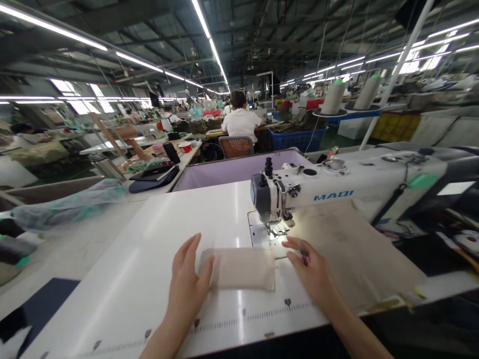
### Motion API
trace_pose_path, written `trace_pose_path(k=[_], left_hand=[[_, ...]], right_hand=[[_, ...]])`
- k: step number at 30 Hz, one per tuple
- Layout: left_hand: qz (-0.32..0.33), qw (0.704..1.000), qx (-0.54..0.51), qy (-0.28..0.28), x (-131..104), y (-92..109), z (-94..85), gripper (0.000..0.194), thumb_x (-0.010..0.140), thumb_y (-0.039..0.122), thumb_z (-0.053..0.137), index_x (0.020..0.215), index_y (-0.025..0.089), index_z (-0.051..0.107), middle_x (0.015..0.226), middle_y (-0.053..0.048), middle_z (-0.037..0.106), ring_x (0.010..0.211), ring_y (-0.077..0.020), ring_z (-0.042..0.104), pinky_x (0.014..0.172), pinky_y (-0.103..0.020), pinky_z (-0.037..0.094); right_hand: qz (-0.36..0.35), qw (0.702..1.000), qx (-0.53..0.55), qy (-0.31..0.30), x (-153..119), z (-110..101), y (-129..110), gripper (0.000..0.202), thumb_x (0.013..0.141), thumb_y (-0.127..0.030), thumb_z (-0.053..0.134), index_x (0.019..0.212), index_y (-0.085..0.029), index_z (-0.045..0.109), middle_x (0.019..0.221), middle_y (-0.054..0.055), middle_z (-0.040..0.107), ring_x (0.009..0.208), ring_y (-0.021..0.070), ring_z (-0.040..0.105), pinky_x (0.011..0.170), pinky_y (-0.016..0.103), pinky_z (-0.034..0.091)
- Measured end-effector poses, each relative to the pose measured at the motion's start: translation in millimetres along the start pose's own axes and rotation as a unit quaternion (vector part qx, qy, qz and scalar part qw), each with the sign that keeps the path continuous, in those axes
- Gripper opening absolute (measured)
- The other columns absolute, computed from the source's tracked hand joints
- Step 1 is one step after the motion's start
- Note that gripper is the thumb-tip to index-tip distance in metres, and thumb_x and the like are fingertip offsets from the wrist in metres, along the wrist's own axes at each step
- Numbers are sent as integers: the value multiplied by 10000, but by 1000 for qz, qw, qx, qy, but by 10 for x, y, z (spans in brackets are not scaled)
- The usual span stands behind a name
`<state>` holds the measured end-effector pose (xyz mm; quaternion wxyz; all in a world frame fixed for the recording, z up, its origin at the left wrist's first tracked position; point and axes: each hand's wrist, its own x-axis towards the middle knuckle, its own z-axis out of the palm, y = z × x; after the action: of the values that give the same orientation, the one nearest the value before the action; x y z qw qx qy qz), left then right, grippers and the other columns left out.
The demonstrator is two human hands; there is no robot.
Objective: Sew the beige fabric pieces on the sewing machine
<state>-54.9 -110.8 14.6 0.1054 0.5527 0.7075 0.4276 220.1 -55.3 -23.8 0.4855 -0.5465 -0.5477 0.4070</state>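
Observation:
A flat beige fabric piece [243,269], roughly rectangular, lies on the white sewing table in front of the machine. My left hand [189,274] is at its left end, fingers stretched and apart, the thumb over the fabric's edge. On the other side, my right hand [309,267] hovers beside the needle plate, thumb and forefinger apart. A small dark-and-purple tool [305,253] sits among its fingers, mostly hidden. The sewing machine [273,199] has its lit needle area [277,230] just beyond the fabric. A larger beige cloth [348,254] is spread under the machine arm.
A printed ruler scale [258,315] runs along the table's front. Behind the table is a lilac-lined bin [224,172]. Dark pouches [155,177] and a phone [171,153] are at the left. Thread cones [333,98] stand at the right; a seated person [242,122] is ahead.

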Motion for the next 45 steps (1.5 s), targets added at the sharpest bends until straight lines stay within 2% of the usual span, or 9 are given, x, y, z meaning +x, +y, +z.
trace_pose_path(k=[2, 5, 7, 10, 14, 17, 30, 39, 45], left_hand=[[106, 983, 87, -119, -102, 48, 86, 457, 915, 407, 522, 1327, 227, 604, 1305, -124, 593, 1080, -286, 645, 906, -407, 557], [178, 902, 204, -337, -216, 145, 262, 409, 979, 317, 416, 1333, 260, 612, 1095, -102, 678, 870, -257, 711, 789, -372, 580], [188, 856, 295, -381, -152, 180, 395, 458, 997, 242, 355, 1410, 238, 551, 1022, -116, 696, 852, -296, 722, 767, -418, 576], [187, 829, 382, -365, 239, 196, 595, 554, 942, 80, 336, 1461, 198, 487, 1043, -143, 694, 908, -319, 719, 778, -445, 567], [194, 875, 377, -236, 934, 229, 833, 494, 969, 131, 375, 1452, 163, 473, 1310, -185, 619, 1232, -334, 587, 966, -484, 515], [200, 884, 358, -223, 1135, 221, 982, 470, 1004, 212, 388, 1462, 126, 450, 1486, -189, 493, 1378, -320, 459, 1095, -488, 430], [310, 911, 197, -190, 579, -139, 1000, 421, 1015, 308, 395, 1357, 164, 593, 1415, -131, 590, 1335, -319, 518, 1124, -537, 421], [308, 912, 209, -169, 524, -113, 981, 407, 964, 192, 460, 1345, 181, 606, 1390, -134, 610, 1298, -311, 557, 1090, -526, 468], [302, 907, 233, -180, 565, -24, 937, 394, 971, 203, 467, 1334, 169, 617, 1394, -147, 606, 1308, -323, 549, 1093, -514, 461]], right_hand=[[-13, 1000, -17, 11, -6, -48, -11, 344, 797, -390, 635, 1086, -218, 705, 1077, 96, 774, 1040, 276, 697, 869, 370, 532], [-10, 999, -44, 6, -53, -128, -44, 335, 835, -454, 616, 1041, -214, 727, 1028, 103, 779, 985, 280, 710, 835, 357, 535], [-6, 998, -63, -2, -92, -188, -59, 344, 857, -483, 599, 1017, -214, 740, 991, 96, 778, 933, 273, 714, 811, 343, 529], [-8, 997, -74, -12, -123, -303, -60, 361, 889, -510, 562, 973, -210, 744, 902, 77, 770, 852, 255, 706, 747, 308, 522], [-1, 994, -113, -5, -101, -505, -33, 416, 930, -549, 475, 920, -215, 723, 795, 53, 739, 779, 242, 689, 694, 298, 498], [-8, 980, -200, 17, -76, -645, 7, 378, 940, -516, 451, 897, -232, 696, 837, 45, 727, 792, 243, 685, 704, 315, 478], [-62, 852, -518, 36, -66, -505, 71, 76, 916, -213, 527, 880, -229, 592, 915, 54, 694, 776, 237, 704, 604, 298, 432], [-41, 947, -313, 69, 115, -612, 428, 218, 867, -354, 471, 677, -263, 532, 633, 5, 644, 585, 228, 637, 545, 306, 395], [17, 981, -135, 141, 187, -956, 154, 320, 794, -527, 530, 694, -236, 618, 628, 4, 638, 657, 243, 634, 607, 307, 465]])
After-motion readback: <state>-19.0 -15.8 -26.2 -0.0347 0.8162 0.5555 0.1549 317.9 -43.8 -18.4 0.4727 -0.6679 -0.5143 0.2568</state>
